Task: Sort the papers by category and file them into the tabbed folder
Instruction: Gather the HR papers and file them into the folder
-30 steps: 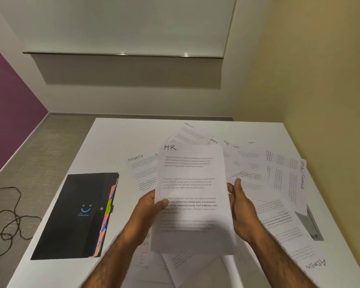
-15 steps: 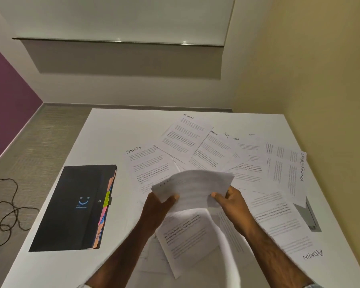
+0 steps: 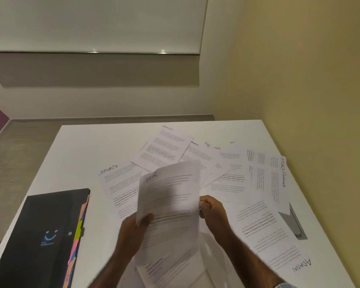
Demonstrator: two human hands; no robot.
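The white printed sheet marked "HR" [image 3: 170, 196] was motion-blurred at frame centre, long axis near vertical, heading toward the top. The left hand [image 3: 133, 231] pinched its lower-left edge; the right hand [image 3: 213, 210] gripped its right edge. The black tabbed folder [image 3: 40, 235] lay closed at lower left, long axis running up-frame.

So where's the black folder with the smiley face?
The black folder lies closed on the white table, at the lower left of the head view, left of the SPORTS paper.
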